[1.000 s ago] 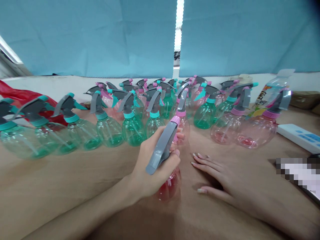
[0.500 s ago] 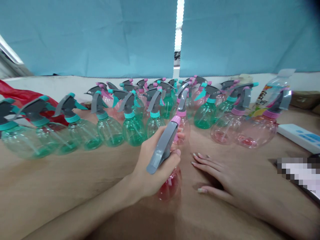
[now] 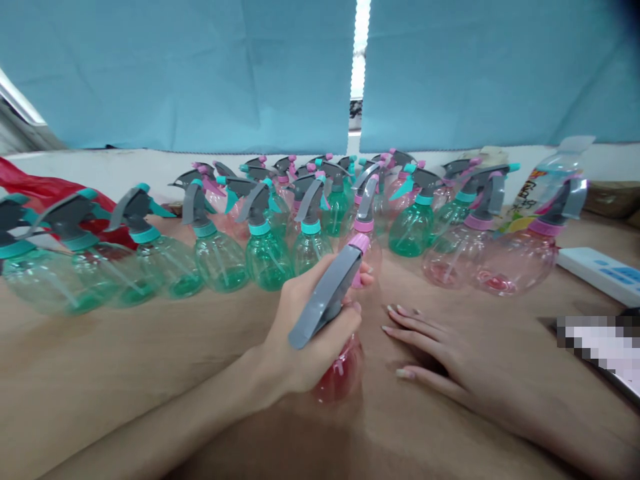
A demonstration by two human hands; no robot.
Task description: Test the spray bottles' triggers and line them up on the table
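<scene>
Wrapped around the neck and trigger of a pink spray bottle (image 3: 340, 375) is my left hand (image 3: 305, 333). The bottle has a grey sprayer head with a pink nozzle, which points away from me; its clear round body holds reddish liquid or shows a red tint low down. My fingers partly hide the trigger and collar. To the right, my right hand (image 3: 435, 350) rests on the table with its fingers spread, holding nothing. Just beyond my left hand stands another pink spray bottle (image 3: 367, 227), and a green spray bottle (image 3: 270, 260) is to its left.
A row of green spray bottles (image 3: 220, 263) runs leftward, with more bottles behind. At right are pink spray bottles (image 3: 520, 263), a labelled plastic bottle (image 3: 555, 170), a white box (image 3: 603, 270) and a blurred-out flat object (image 3: 600, 350). Red plastic (image 3: 60, 193) lies far left; blue curtains (image 3: 175, 73) hang behind.
The sprayer head in my left hand has shifted slightly up and tilted, its nozzle a little further right. My right hand stays in place on the table.
</scene>
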